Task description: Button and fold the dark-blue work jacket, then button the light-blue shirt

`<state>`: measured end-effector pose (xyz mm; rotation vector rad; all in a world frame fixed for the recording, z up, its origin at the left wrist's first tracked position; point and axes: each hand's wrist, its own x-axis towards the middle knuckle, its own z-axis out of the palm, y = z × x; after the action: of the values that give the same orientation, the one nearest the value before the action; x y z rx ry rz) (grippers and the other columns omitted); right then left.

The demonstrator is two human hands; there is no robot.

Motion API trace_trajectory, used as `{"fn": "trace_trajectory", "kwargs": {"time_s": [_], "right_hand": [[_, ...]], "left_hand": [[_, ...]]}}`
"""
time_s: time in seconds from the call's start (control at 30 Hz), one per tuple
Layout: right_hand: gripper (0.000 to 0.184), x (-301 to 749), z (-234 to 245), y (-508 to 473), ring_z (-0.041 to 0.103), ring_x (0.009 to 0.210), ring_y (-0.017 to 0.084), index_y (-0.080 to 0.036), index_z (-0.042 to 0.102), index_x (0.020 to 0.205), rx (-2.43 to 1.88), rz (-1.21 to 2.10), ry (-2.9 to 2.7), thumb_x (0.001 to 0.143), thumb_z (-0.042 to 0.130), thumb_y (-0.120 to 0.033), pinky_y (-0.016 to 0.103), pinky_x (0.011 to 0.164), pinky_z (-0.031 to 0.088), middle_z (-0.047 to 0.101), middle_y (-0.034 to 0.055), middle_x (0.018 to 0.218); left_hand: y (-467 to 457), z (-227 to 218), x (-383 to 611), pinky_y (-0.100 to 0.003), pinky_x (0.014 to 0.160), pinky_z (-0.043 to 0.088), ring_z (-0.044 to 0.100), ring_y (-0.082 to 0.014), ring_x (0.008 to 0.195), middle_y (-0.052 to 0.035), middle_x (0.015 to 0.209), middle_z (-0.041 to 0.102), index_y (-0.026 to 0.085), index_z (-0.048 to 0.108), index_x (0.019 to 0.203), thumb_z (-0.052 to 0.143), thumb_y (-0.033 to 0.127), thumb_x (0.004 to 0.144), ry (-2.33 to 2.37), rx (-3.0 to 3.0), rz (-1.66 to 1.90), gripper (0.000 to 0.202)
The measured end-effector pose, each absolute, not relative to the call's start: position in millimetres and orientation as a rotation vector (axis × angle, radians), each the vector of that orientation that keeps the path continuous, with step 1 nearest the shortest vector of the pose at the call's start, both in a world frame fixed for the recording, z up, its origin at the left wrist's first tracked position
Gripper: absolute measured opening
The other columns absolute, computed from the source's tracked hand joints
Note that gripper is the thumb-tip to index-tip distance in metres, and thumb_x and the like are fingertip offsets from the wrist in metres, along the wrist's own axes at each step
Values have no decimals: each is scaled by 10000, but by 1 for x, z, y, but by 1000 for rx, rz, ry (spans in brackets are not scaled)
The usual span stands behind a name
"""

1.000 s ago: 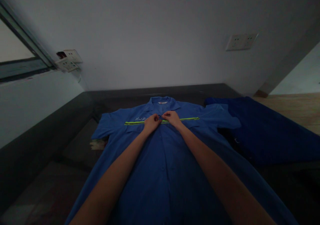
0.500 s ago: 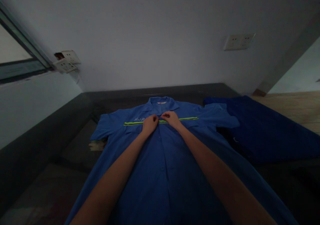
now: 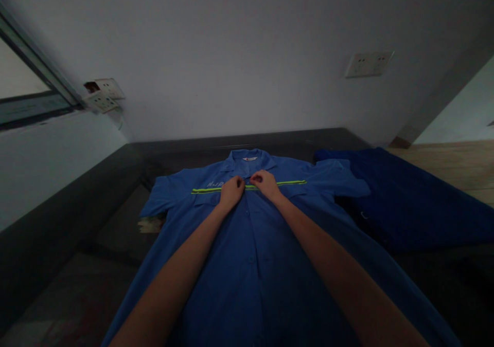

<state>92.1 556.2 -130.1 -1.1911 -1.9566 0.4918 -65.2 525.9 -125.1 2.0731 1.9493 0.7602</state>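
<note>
A blue short-sleeved work shirt (image 3: 219, 285) lies spread face up, collar at the far end, with a yellow-green stripe across the chest. At the stripe, close to the top of its button front, my left hand (image 3: 232, 193) is closed in a pinch on the cloth. Just right of it, my right hand (image 3: 266, 184) also has thumb and finger pinched at the front edge. The fingertips cover the small part they hold. Lower on the front, buttons show along the placket.
The shirt rests on a dark tabletop (image 3: 111, 223). Darker blue folded cloth (image 3: 420, 208) lies to the right, partly under a sleeve. A pale bundle (image 3: 150, 225) pokes out below the left sleeve. Wall sockets (image 3: 369, 64) are behind, and more sockets (image 3: 102, 101) hang at left.
Both hands stay at the same place on the shirt front. My right hand has shifted very slightly to the right; the shirt lies as before.
</note>
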Motion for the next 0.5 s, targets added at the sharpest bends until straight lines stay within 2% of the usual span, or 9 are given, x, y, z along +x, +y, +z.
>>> {"fn": "trace_trajectory", "kwargs": {"time_s": [0.13, 0.23, 0.3, 0.4, 0.5], "right_hand": [[77, 94, -131, 556, 572, 849, 171, -165, 696, 821, -1202, 422, -2001, 811, 621, -150, 287, 817, 423, 656, 50, 856], [185, 97, -130, 554, 542, 1022, 189, -166, 676, 1004, -1227, 313, -2108, 842, 589, -154, 310, 933, 387, 648, 75, 1056], [266, 98, -129, 551, 513, 1097, 202, -180, 637, 1120, -1295, 253, -2183, 864, 562, -176, 325, 953, 380, 612, 86, 1170], [303, 98, -126, 545, 500, 1137, 222, -206, 600, 1189, -1424, 178, -2283, 900, 513, -231, 350, 951, 383, 598, 93, 1216], [301, 97, -123, 540, 488, 1167, 228, -213, 593, 1192, -1516, 111, -2328, 924, 460, -248, 366, 980, 360, 606, 93, 1217]], "left_hand": [[523, -123, -63, -303, 746, 428, 607, -202, 842, -63, 894, 677, 175, 622, 876, 448, 253, 889, 1985, 2074, 757, 192], [519, -122, -62, -372, 838, 420, 570, -249, 980, -77, 982, 655, 190, 620, 890, 485, 271, 877, 2055, 2142, 753, 158], [517, -122, -63, -398, 878, 412, 547, -262, 1035, -77, 1043, 638, 203, 610, 952, 520, 263, 860, 2060, 2206, 763, 142], [517, -123, -64, -369, 906, 417, 547, -237, 1057, -71, 1094, 626, 202, 577, 1060, 535, 217, 850, 1959, 2271, 800, 215], [519, -125, -67, -337, 909, 427, 559, -218, 1050, -76, 1110, 618, 189, 572, 1089, 539, 201, 848, 1895, 2297, 811, 243]]}}
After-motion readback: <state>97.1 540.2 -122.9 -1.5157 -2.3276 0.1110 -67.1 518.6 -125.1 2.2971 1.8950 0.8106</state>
